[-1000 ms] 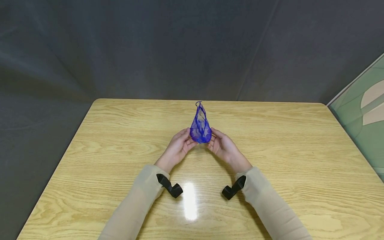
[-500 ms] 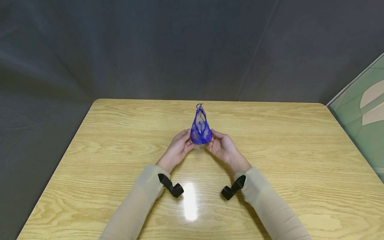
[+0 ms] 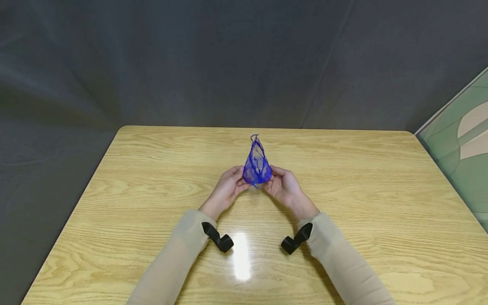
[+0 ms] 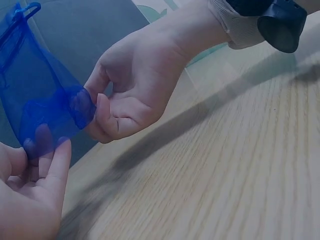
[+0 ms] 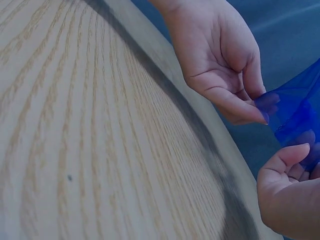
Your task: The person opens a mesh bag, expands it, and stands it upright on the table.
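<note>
Head view. Held up over the pale yellow wood-grained worktop (image 3: pixel 152 190), we record one small blue pouch of sheer fabric (image 3: pixel 257 169), narrow at the top, wide at the base. Left hand (image 3: pixel 226 187) and right hand (image 3: pixel 284 188): one at each lower side of it, each grip closed on the fabric. Change: against the preceding half-second we note the pouch slightly lower and nearer the person, a wisp of blue now hanging below its base; the hands barely differ. We judge this a small adjustment, with control of the pouch kept.

Left wrist view. We list the right hand's thumb and fingers pinching a lower corner; the left hand's fingertips show through the fabric at the other. A thin blue cord loop (image 4: pixel 27 7) tops the narrow end. Whether anything lies inside, we cannot tell.

Right wrist view. We list the left hand's thumb and fingers pinching its corner, the right hand curled at the opposite one. The pouch is partly cut off by the edge.
</note>
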Available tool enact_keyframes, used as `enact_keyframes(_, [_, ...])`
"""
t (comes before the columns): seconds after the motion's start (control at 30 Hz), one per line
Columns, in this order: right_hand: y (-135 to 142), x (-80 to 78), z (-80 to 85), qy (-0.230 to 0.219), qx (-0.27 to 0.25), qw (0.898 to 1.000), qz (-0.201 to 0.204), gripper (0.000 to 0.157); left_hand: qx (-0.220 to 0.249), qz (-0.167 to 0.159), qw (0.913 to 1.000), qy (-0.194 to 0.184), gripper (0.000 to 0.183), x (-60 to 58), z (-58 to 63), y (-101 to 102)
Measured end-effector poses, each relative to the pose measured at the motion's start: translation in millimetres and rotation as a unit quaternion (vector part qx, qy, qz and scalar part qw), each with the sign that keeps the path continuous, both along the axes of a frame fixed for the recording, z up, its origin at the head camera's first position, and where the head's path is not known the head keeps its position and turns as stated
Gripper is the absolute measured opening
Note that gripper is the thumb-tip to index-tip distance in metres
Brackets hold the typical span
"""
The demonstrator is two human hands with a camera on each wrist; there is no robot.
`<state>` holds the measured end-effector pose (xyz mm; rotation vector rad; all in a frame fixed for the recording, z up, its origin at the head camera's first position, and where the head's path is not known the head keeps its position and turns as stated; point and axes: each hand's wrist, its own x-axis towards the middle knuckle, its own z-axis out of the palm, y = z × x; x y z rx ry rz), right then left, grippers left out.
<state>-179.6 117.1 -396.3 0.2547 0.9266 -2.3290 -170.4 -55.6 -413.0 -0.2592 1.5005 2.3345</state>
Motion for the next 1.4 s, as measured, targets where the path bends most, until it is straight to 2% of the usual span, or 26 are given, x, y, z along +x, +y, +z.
enact_keyframes(0.23, [-0.5,0.0,-2.7,-0.008,0.0,1.0,-0.009,0.043,-0.02,-0.003,0.9997,0.012,0.023,0.1,-1.3,-0.4])
enact_keyframes(0.33, [-0.2,-0.7,-7.2,0.008,-0.013,1.0,-0.003,0.04,-0.03,-0.006,0.9993,0.022,0.023,-0.1,-1.8,-1.1])
enact_keyframes(0.37, [2.0,-3.6,-14.3,0.02,-0.034,0.999,0.007,0.037,-0.033,-0.007,0.9991,0.025,0.023,-0.1,-1.9,-1.4])
enact_keyframes(0.47, [2.9,-3.6,-16.9,0.038,-0.048,0.998,0.02,0.031,-0.033,-0.008,0.9991,0.025,0.024,0.0,-1.5,-2.1])
enact_keyframes(0.57, [2.3,-2.8,-14.7,0.031,-0.036,0.999,0.014,0.034,-0.031,-0.012,0.9992,0.022,0.025,0.1,-1.6,-2.8])
enact_keyframes(0.6, [-0.1,0.4,-7.6,0.02,-0.014,1.0,0.006,0.037,-0.029,-0.013,0.9993,0.02,0.025,0.1,-1.7,-3.0])
enact_keyframes(0.7, [-1.8,2.1,-1.2,-0.002,0.011,1.0,-0.002,0.044,-0.022,-0.014,0.9996,0.015,0.026,-0.1,-2.2,-3.1])
enact_keyframes(0.8, [-2.1,1.5,1.0,-0.01,0.016,1.0,-0.001,0.044,-0.011,-0.008,0.9999,0.01,0.026,0.0,-2.1,-2.6])
enact_keyframes(1.1, [1.9,-0.7,-1.6,0.015,0.012,0.999,0.027,0.041,0.011,0.011,0.9999,0.006,0.026,1.6,0.9,-3.4])
enact_keyframes(1.4, [4.6,-3.3,-4.3,0.045,0.031,0.998,0.044,0.041,0.004,0.002,0.9999,0.016,0.03,1.1,1.6,-8.6])
